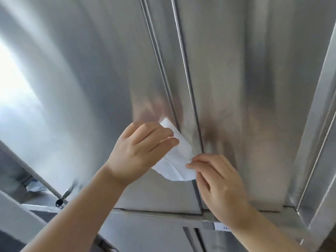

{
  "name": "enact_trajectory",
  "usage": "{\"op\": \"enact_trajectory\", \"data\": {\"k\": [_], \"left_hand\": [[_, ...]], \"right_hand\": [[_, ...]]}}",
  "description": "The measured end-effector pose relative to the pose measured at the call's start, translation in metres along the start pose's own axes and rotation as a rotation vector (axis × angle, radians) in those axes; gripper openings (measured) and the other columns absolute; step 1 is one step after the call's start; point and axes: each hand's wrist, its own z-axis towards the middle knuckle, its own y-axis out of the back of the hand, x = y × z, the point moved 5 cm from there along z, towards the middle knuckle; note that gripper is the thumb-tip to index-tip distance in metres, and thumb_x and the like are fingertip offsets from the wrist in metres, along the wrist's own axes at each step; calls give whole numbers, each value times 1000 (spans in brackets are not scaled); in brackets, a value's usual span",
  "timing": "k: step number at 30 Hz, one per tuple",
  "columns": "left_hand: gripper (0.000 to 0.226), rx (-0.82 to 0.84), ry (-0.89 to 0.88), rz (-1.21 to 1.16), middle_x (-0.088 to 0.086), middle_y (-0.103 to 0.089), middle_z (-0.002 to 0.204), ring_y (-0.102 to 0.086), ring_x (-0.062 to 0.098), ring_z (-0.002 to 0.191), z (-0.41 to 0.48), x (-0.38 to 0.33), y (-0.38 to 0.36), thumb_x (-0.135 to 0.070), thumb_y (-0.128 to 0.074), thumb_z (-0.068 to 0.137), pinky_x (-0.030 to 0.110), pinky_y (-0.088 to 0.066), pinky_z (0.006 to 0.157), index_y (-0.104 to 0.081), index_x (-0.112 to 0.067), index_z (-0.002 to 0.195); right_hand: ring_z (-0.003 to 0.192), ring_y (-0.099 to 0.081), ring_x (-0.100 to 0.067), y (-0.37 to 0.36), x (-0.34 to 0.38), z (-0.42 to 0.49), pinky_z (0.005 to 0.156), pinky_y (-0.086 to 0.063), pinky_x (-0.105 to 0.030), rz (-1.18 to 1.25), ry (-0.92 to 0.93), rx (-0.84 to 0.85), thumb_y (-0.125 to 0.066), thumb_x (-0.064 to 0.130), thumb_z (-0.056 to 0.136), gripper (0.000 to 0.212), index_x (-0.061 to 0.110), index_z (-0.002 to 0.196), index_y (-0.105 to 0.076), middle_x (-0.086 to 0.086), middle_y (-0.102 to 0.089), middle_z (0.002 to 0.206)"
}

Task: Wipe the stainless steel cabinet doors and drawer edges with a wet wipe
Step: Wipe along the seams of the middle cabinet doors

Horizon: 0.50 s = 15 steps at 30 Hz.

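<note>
Two hands share the folded white wet wipe [174,157] at frame centre: left hand [138,151] presses it onto the brushed stainless steel cabinet door [91,79], right hand [218,177] pinches its corner, likely refolding.

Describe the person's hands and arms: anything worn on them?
Both the left hand and the right hand are bare: no gloves, rings, watch or bracelets show. The forearms are uncovered as far as the frame shows, with no sleeve in view.

A black key [59,202] hangs lower left; a white label [222,226] sits below.
</note>
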Motion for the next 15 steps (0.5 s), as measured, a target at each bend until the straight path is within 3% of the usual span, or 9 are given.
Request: {"op": "enact_trajectory", "data": {"k": [7, 11, 15], "left_hand": [[20, 123, -358, -18, 2, -72, 91, -61, 21, 86, 25, 17, 3, 2, -61, 86, 31, -47, 74, -76, -11, 88], [25, 147, -573, 25, 3, -70, 99, -66, 22, 91, 20, 17, -4, 2, -56, 87, 34, -48, 80, -70, -10, 104], [42, 172, -650, 84, 7, -65, 110, -58, 26, 100, 13, 24, -10, 1, -60, 78, 38, -45, 89, -57, -8, 119]], "right_hand": [[94, -56, -13, -30, 23, -17, 84, -45, -20, 29, -268, -88, -57, 2, 85, 22, 10, 103, -67, 2, -58, 102], [109, -51, -9, -38, 32, -21, 95, -40, -19, -17, -423, -98, -58, 5, 84, 35, 14, 117, -57, 5, -53, 116], [119, -48, -11, -48, 42, -17, 98, -41, -26, -34, -522, -151, -55, 9, 86, 48, 12, 133, -45, 3, -49, 128]]}}
